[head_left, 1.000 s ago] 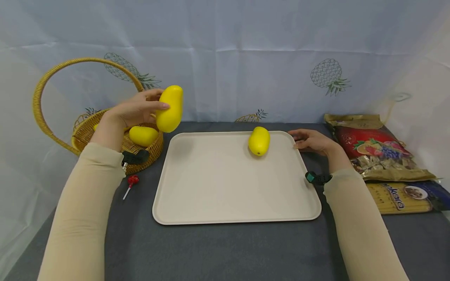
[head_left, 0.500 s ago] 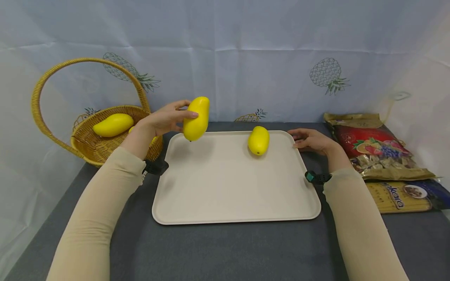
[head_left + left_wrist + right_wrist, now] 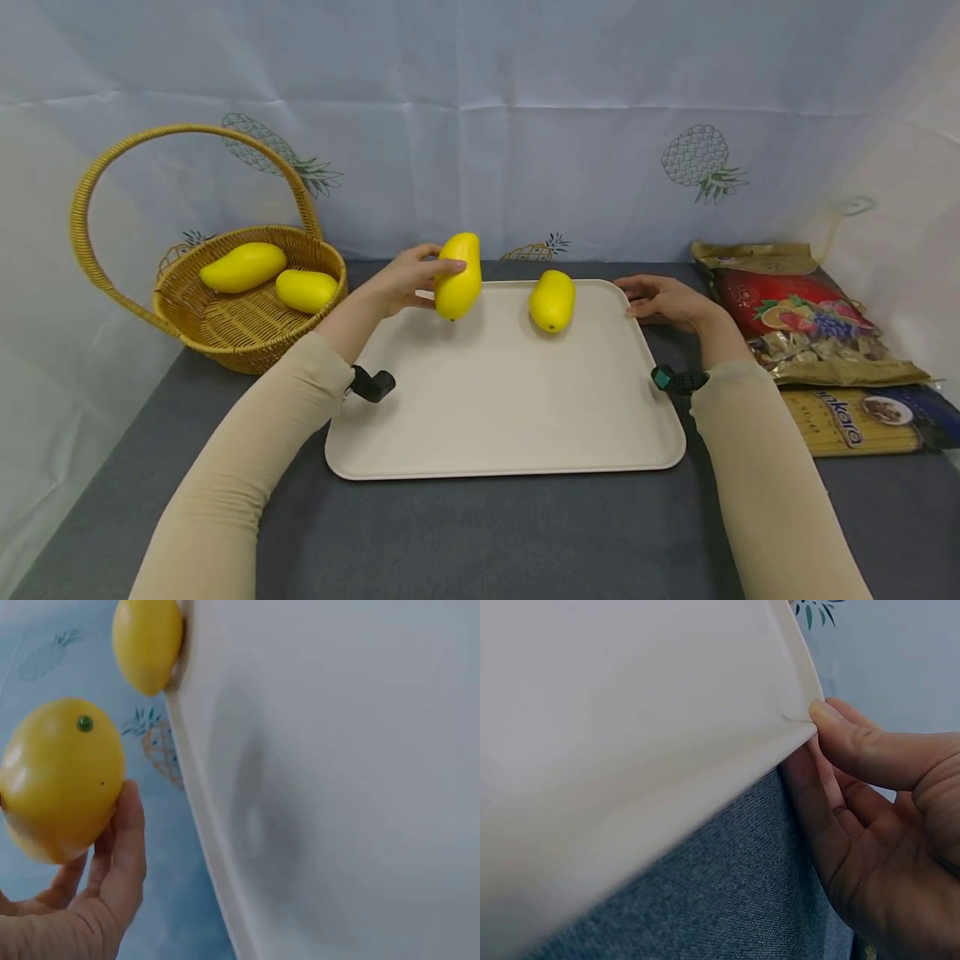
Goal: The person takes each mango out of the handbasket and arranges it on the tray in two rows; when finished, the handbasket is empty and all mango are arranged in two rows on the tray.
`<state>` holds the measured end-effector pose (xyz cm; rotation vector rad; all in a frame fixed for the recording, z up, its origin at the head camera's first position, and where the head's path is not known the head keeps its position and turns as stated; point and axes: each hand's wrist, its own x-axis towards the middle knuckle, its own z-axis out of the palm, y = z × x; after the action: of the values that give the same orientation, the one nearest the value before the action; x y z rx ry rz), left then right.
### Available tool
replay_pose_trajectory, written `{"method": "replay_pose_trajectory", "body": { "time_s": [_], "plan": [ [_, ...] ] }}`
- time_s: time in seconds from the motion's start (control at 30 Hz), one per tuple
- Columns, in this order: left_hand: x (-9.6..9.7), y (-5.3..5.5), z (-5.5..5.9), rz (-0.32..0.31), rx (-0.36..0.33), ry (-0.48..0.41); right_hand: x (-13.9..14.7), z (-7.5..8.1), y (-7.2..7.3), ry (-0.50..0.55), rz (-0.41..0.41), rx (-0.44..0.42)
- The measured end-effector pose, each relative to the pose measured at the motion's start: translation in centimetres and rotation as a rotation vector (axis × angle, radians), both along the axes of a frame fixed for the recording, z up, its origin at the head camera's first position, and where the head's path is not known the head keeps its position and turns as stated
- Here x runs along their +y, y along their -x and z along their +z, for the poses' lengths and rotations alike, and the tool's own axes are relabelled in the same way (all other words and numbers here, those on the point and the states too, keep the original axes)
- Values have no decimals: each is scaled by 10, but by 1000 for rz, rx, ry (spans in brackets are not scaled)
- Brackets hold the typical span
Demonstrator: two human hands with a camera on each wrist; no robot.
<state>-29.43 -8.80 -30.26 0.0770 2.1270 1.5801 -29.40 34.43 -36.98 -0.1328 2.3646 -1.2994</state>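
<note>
My left hand (image 3: 408, 279) grips a yellow mango (image 3: 458, 277) between thumb and fingers, over the far left part of a cream tray (image 3: 510, 400). In the left wrist view the held mango (image 3: 64, 780) shows a small green stem spot, and its shadow falls on the tray. A second mango (image 3: 552, 301) lies on the tray near its far edge, to the right of the held one. At the tray's far right corner, my right hand (image 3: 666, 300) pinches the rim. The right wrist view shows its thumb (image 3: 847, 742) on the rim and the fingers curled beneath the corner.
A wicker basket (image 3: 247, 346) with a tall arched handle stands at the left, holding two mangoes, one of them a long mango (image 3: 243, 267). At the right, a red and gold candy bag (image 3: 806, 312) lies against a pasta pack (image 3: 855, 423) on the dark grey tabletop (image 3: 525, 533).
My left hand has carried the mango from above the basket rightward and lower, over the tray. Both mangoes in the basket are now uncovered. The right hand stays at the tray corner.
</note>
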Motion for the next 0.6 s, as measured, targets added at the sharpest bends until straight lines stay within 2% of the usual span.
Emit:
{"method": "replay_pose_trajectory", "body": {
  "time_s": [0.23,0.47,0.6],
  "plan": [
    [23,-2,-19,62,-63,-17,-3,3,-3,1,3,4],
    [44,-2,-26,67,-94,15,-3,3,-2,2,-9,-6],
    [56,-2,-28,97,-114,34,-2,3,-3,-6,4,1]
  ]
}}
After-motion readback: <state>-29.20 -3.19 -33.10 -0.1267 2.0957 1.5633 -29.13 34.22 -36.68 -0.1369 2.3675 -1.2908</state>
